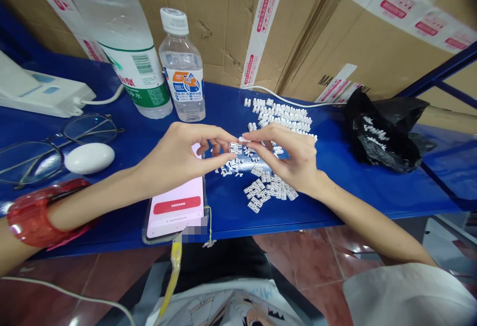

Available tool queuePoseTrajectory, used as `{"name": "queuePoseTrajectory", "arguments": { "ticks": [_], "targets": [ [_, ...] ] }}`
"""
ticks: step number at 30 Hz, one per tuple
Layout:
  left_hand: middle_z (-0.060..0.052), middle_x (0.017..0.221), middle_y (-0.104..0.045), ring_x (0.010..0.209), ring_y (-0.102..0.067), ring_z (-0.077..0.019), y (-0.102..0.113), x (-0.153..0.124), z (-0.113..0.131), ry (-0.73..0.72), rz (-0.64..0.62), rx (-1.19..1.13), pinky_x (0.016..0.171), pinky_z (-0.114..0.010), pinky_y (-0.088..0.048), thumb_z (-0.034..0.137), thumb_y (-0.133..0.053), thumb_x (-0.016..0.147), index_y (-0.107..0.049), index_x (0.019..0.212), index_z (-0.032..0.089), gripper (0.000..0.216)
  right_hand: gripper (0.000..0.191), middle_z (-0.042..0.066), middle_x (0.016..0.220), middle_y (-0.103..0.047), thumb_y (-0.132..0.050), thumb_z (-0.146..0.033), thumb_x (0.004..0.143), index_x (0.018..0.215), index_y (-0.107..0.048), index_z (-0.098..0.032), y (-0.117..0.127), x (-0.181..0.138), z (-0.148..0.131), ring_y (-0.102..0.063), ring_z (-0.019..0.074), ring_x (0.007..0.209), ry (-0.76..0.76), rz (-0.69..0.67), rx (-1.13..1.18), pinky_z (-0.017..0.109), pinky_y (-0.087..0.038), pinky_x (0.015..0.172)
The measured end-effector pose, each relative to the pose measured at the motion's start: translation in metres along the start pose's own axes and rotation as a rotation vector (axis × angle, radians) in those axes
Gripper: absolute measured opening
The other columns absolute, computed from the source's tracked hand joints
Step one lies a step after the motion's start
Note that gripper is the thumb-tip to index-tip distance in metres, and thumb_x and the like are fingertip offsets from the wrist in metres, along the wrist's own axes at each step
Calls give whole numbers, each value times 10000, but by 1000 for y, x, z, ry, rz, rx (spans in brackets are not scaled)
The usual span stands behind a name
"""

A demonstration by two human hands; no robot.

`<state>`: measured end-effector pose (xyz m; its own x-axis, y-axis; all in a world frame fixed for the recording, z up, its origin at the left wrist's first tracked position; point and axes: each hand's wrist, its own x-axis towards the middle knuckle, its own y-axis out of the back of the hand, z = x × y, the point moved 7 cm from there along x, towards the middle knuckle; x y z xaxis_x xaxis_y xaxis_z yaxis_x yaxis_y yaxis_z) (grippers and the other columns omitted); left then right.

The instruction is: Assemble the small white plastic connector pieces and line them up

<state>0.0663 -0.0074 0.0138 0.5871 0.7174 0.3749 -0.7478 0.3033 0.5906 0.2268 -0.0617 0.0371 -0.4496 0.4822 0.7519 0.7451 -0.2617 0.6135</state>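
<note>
Thumb and forefinger of my left hand [194, 149] are pinched about a small white slotted plastic piece [235, 148]. Facing it, my right hand [288, 154] grips another small white plastic part [244, 139] between thumb and forefinger, and the two parts meet or nearly meet. Under and around my hands, several white plastic pieces lie on the blue table [227, 204]. Flat slotted ones form a loose pile [274, 187] near the front. Small pieces stand in rows [285, 117] behind my right hand. My fingers partly hide the pieces beneath.
A phone [177, 206] lies under my left forearm. Glasses [32, 154], a white oval object [89, 158], and a power strip [44, 92] are left. Two bottles [143, 82] [182, 75] stand behind. A black bag [387, 137] with white pieces sits right; cardboard boxes [223, 23] back the table.
</note>
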Motion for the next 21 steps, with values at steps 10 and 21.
{"name": "queuePoseTrajectory", "arguments": {
  "ticks": [10,21],
  "targets": [
    [4,757,-748,679,-569,-116,-6,1,0,166,-53,-289,591,-267,-401,237,-774,857,-807,918,175,93,73,37,937,-815,-760,-159,949,1000,-763,-211,-5,-4,7,-725,194,885,-40,34,76,420,-543,864],
    [-3,934,-847,876,-747,-147,-11,0,-16,364,-123,-503,856,-271,-578,232,-818,816,-840,944,221,131,126,49,1032,-767,-670,-199,1000,1077,-762,-239,-4,0,5,-676,189,905,-14,-44,17,425,-526,863]
  ]
}}
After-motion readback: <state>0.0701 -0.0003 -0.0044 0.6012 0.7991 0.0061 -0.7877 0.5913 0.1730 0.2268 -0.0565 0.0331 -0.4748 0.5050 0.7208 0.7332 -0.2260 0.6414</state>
